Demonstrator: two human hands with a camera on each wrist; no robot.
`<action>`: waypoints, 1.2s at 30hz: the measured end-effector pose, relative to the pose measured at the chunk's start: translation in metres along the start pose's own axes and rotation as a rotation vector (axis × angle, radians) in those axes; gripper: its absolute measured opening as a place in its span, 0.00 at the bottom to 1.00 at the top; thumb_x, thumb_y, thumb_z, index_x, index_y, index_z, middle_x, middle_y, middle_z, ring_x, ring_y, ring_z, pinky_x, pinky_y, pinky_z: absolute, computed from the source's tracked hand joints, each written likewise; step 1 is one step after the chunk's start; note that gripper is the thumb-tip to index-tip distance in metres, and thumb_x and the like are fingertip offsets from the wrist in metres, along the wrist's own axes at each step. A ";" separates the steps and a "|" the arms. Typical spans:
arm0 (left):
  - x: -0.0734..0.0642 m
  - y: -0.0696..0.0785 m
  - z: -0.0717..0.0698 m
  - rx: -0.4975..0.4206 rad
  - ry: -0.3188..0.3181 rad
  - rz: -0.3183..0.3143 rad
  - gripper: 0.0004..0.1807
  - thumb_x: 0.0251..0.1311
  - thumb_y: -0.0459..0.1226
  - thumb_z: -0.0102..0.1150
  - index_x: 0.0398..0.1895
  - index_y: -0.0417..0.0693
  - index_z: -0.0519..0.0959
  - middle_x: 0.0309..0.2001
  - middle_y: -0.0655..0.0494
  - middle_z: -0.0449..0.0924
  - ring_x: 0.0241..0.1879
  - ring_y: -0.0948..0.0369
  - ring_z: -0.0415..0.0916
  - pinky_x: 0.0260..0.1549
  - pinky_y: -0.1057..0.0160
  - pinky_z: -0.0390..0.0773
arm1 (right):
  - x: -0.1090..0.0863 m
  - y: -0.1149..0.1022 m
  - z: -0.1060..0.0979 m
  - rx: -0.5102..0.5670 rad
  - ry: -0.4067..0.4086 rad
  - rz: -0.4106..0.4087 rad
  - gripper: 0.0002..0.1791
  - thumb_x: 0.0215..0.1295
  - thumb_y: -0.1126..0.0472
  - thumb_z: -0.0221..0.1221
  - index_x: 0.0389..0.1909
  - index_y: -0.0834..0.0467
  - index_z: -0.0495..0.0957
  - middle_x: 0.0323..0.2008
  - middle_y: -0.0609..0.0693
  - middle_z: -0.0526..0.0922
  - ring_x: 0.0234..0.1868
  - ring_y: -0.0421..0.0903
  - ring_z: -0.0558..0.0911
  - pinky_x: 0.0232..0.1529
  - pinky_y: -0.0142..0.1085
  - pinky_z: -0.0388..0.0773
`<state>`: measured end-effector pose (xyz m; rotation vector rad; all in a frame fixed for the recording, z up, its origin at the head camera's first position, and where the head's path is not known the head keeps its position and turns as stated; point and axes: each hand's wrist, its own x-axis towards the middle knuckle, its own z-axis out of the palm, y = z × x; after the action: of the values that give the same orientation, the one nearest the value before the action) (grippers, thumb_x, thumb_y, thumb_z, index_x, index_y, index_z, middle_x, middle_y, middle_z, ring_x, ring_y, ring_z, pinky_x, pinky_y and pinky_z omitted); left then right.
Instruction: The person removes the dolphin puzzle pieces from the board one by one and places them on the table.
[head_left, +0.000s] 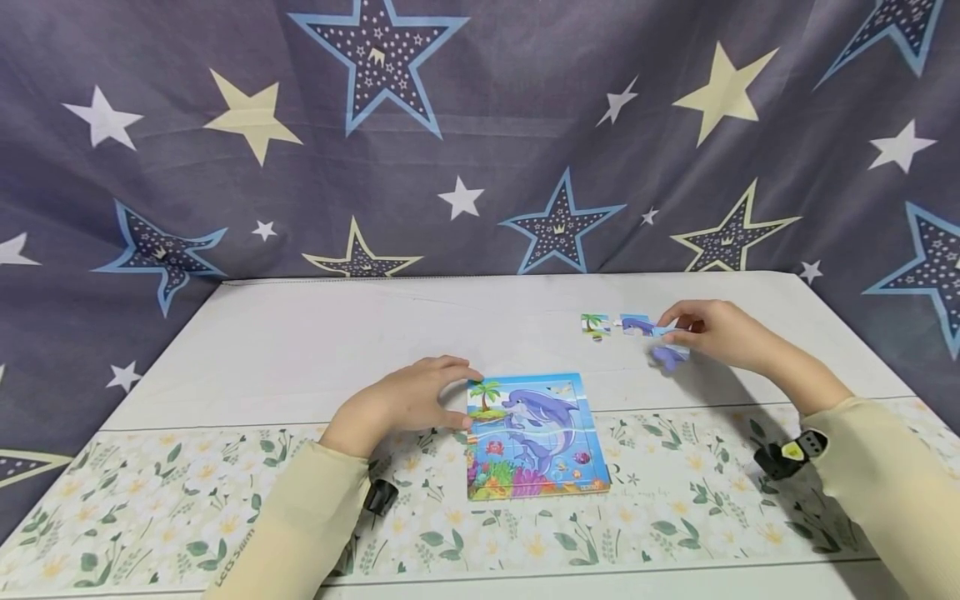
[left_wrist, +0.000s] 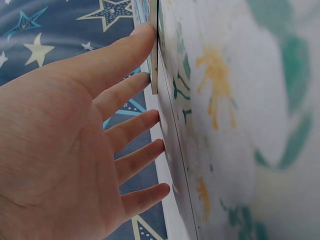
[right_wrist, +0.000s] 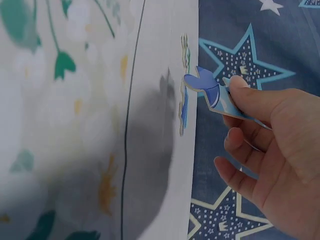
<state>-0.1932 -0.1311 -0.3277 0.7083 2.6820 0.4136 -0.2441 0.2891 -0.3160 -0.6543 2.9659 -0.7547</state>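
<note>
A jigsaw puzzle board with a dolphin, palm tree and coral picture lies flat on the table. At its left edge my left hand touches the frame with thumb and index finger; in the left wrist view the other fingers are nearly straight and spread. My right hand pinches a jigsaw piece between thumb and fingers, slightly above the table. That piece shows a purple-blue tail shape on light blue. Just left of it lie a palm-tree piece and a dolphin-head piece.
The white table carries a floral cloth strip across its front part. A dark curtain with stars hangs right behind the table's back edge. Small black devices are worn at both wrists.
</note>
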 end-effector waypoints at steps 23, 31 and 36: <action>-0.001 -0.001 -0.001 -0.006 -0.001 0.002 0.36 0.61 0.53 0.65 0.72 0.60 0.67 0.76 0.52 0.56 0.75 0.46 0.50 0.68 0.38 0.57 | 0.027 0.048 -0.005 -0.027 0.064 0.043 0.09 0.68 0.64 0.63 0.45 0.64 0.83 0.30 0.52 0.83 0.30 0.47 0.78 0.28 0.36 0.72; 0.000 -0.001 -0.001 -0.010 -0.005 0.007 0.36 0.62 0.53 0.65 0.72 0.60 0.67 0.76 0.51 0.56 0.74 0.46 0.50 0.68 0.37 0.57 | 0.038 0.051 -0.005 -0.043 0.020 0.118 0.11 0.69 0.63 0.61 0.46 0.66 0.81 0.32 0.55 0.82 0.30 0.48 0.76 0.30 0.41 0.72; 0.000 -0.001 -0.001 -0.006 -0.004 0.008 0.36 0.62 0.53 0.65 0.72 0.59 0.67 0.75 0.51 0.56 0.74 0.46 0.51 0.68 0.37 0.57 | 0.042 0.052 -0.004 -0.063 -0.007 0.136 0.11 0.69 0.63 0.62 0.43 0.68 0.81 0.32 0.55 0.82 0.31 0.49 0.76 0.33 0.42 0.72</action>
<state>-0.1941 -0.1321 -0.3269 0.7171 2.6744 0.4219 -0.3038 0.3154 -0.3326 -0.4505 3.0008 -0.6495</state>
